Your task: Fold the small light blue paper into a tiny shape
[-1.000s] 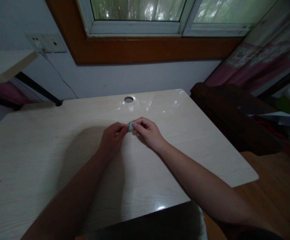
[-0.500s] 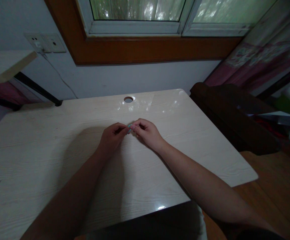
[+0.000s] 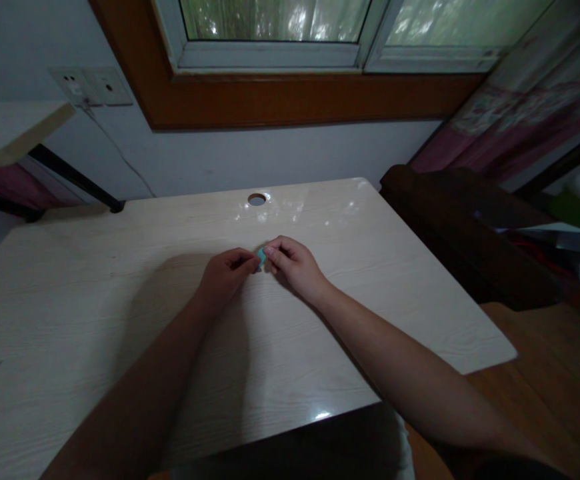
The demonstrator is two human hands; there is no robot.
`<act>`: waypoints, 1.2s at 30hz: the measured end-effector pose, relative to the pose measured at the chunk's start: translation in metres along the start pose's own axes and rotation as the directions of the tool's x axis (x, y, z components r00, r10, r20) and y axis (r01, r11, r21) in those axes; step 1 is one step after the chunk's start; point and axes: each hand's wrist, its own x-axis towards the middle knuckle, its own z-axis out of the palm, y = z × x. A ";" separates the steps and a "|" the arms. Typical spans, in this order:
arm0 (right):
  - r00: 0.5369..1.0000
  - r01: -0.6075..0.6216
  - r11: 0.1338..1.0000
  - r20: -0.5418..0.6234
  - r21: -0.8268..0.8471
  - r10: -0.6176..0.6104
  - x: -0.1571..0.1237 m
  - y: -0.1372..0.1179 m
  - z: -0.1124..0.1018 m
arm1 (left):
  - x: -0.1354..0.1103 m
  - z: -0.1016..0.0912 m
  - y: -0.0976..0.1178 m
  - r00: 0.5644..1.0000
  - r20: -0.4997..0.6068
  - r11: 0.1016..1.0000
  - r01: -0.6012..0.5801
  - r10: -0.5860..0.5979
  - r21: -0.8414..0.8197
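Pinching narrowly over the pale tabletop [image 3: 70, 320], the left hand [image 3: 224, 273] holds the left edge of a small teal piece [image 3: 261, 256] between thumb and finger. The piece sits directly between both grips, its visible part slanting from lower left to upper right; fingertips cover the ends, so its full long axis cannot be told. Neither hand is clearly nearer, as both touch it. From the right, the right hand [image 3: 294, 263] pinches its upper right edge, that grip equally narrow.
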 end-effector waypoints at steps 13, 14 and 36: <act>0.998 -0.067 0.998 0.014 0.023 0.066 0.000 -0.008 0.002 | 0.001 0.000 -0.003 0.999 -0.029 0.999 -0.037 0.037 -0.007; 0.998 -0.067 0.997 0.010 0.027 0.067 0.000 -0.008 0.002 | 0.002 0.000 -0.003 0.999 -0.028 0.999 -0.035 0.035 -0.008; 0.962 0.274 0.871 0.128 -0.407 -0.243 0.000 -0.012 -0.003 | 0.000 0.000 -0.006 0.993 -0.066 0.995 -0.097 0.097 0.009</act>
